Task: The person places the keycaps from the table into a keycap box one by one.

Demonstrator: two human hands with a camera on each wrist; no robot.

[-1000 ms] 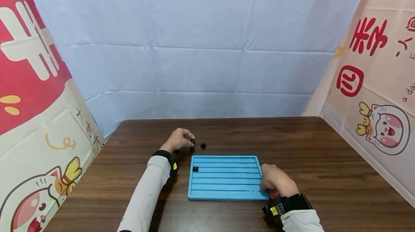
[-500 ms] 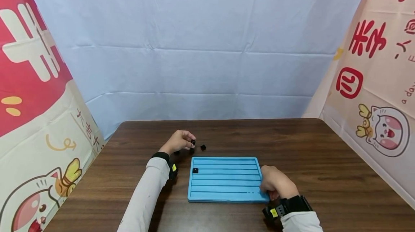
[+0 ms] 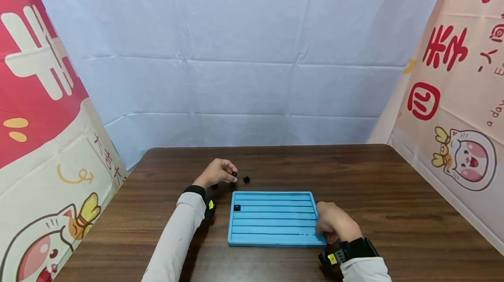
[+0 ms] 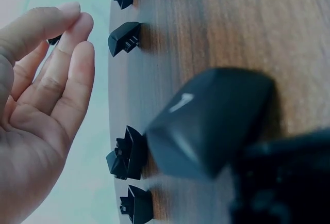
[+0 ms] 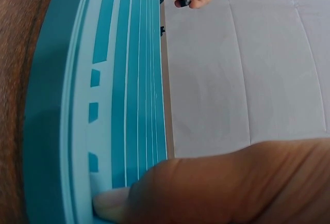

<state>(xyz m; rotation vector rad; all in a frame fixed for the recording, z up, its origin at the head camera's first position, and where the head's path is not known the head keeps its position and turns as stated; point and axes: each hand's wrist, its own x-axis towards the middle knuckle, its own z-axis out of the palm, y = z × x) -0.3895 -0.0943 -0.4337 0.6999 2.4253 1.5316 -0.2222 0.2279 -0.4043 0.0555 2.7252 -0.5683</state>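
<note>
My left hand (image 3: 217, 173) is above the table at the tray's far left, pinching a small black keycap (image 3: 234, 174) between thumb and fingertips. In the left wrist view the fingers mostly hide that keycap (image 4: 54, 40). The light-blue grooved tray (image 3: 273, 221) lies flat in front of me. One black keycap (image 3: 237, 207) sits near its left end, in an upper row. My right hand (image 3: 336, 220) grips the tray's near right corner, its thumb (image 5: 116, 203) pressed on the top surface; the other fingers are largely hidden.
Loose black keycaps lie on the brown wooden table (image 3: 393, 194) near my left hand, one (image 3: 246, 179) just beyond the tray. Up close, a large-looking keycap (image 4: 211, 121) and several others, some tipped over, show in the left wrist view. A pale cloth (image 3: 244, 54) hangs behind.
The pinched keycap shifts slightly between my left fingertips, which now cover more of it. My right hand and the tray stay in place.
</note>
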